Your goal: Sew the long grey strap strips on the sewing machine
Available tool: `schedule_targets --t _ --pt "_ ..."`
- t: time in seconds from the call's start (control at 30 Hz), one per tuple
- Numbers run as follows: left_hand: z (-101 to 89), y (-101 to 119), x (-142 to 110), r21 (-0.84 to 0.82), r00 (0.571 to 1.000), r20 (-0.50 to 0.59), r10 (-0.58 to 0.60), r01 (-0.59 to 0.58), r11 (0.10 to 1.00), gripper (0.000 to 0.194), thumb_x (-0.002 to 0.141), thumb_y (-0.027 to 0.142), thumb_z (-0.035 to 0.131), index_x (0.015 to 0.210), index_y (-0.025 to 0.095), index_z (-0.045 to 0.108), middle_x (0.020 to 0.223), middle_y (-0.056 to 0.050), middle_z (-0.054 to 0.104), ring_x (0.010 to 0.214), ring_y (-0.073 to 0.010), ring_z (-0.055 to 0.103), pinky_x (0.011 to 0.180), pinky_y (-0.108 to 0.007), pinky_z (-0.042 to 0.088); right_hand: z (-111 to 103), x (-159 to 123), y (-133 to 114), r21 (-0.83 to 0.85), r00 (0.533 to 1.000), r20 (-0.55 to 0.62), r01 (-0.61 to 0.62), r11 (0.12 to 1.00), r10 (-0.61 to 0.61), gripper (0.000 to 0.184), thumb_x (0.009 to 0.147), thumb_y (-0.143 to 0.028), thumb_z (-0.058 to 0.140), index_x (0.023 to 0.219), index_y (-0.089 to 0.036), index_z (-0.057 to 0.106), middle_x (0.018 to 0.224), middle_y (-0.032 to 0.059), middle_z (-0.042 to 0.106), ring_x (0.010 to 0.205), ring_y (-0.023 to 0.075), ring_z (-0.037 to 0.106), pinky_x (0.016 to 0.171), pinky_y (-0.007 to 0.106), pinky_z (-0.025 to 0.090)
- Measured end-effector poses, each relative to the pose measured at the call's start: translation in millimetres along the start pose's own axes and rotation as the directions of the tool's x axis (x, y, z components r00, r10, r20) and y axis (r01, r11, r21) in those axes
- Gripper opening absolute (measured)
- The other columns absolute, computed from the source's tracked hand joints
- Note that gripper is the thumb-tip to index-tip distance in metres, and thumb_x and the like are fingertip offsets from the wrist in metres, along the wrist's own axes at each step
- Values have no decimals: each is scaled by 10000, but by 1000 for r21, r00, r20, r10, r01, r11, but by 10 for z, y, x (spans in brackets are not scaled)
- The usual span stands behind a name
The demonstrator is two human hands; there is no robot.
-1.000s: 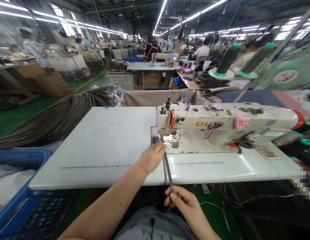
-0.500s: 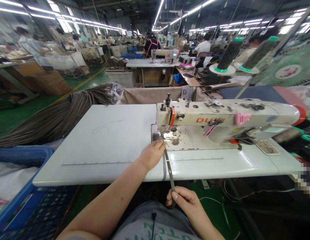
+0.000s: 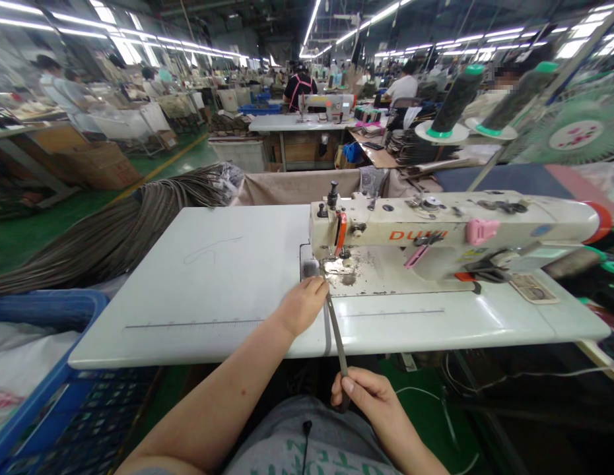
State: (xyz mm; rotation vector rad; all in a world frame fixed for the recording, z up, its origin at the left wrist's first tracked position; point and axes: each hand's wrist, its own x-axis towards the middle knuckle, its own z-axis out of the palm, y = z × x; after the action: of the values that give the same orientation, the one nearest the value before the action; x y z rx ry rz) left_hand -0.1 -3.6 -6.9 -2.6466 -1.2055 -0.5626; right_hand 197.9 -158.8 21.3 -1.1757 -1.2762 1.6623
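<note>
A narrow grey strap (image 3: 337, 333) runs from under the presser foot of the white sewing machine (image 3: 436, 234) back over the table's front edge. My left hand (image 3: 303, 305) rests on the white table (image 3: 212, 277) by the needle plate, fingers curled and pinching the strap at the foot. Below the table edge, above my lap, my right hand (image 3: 369, 396) is closed on the strap's lower end and keeps it taut.
A thick bundle of grey straps (image 3: 113, 237) lies off the table's left side. A blue crate (image 3: 49, 369) stands at lower left. Two dark thread cones (image 3: 453, 105) and a green fan (image 3: 579, 135) are behind the machine. Other workers sit at tables further back.
Both hands stay in place on the strap. The view has shifted slightly, and the right hand sits a little lower toward my lap.
</note>
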Motion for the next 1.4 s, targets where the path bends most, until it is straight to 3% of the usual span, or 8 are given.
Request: schedule_targets --t 0.53,0.87,1.0,1.1,1.2,1.27,1.4 --pt "91 -14 55 -25 996 -8 -84 83 996 280 997 133 493 1264 128 580 1338 -145 646 1298 -245 612 1155 -387 494 -26 49 44 -13 998 42 41 999 -40 453 944 -572 671 742 -179 775 703 51 701 698 198 616 700 312 483" --pt "157 -71 -120 28 984 -142 109 -107 994 392 964 109 462 1296 174 659 1269 -142 710 1228 -277 669 1072 -430 573 17 18 25 247 999 40 9 969 -19 432 842 -581 795 782 -154 816 728 34 729 680 156 650 712 278 506" --pt "173 -109 -113 159 952 -142 272 -249 955 384 929 69 445 1157 181 733 1209 -138 732 1219 -299 664 1056 -455 574 5 55 31 188 993 -9 119 975 -120 408 783 -578 845 773 -171 822 770 20 710 731 150 637 735 266 497" --pt "142 -109 -108 208 936 -155 316 -281 937 359 918 65 457 1075 179 759 1193 -146 731 1191 -312 669 1023 -462 585 30 91 79 99 994 -20 110 989 -109 436 772 -609 836 849 -180 829 732 -3 690 675 136 607 679 255 492" --pt "108 -107 -103 223 927 -164 338 -299 928 362 904 45 455 1050 165 764 1187 -154 729 1164 -319 675 995 -456 591 74 163 143 7 989 -112 100 995 -98 448 746 -616 851 838 -179 820 679 -27 663 620 116 557 630 244 461" --pt "97 -106 -104 220 928 -155 338 -301 928 367 898 32 453 1044 165 762 1196 -150 726 1167 -318 673 997 -447 585 97 220 174 64 986 -154 70 996 -59 486 716 -642 860 803 -168 798 672 -25 666 611 115 564 630 245 465" --pt "113 -109 -114 163 940 -151 307 -283 945 355 916 40 462 1071 159 758 1224 -151 722 1199 -313 664 1018 -437 575 92 266 167 296 994 -103 2 955 30 552 679 -672 871 823 -150 767 690 1 708 623 132 641 664 264 513"
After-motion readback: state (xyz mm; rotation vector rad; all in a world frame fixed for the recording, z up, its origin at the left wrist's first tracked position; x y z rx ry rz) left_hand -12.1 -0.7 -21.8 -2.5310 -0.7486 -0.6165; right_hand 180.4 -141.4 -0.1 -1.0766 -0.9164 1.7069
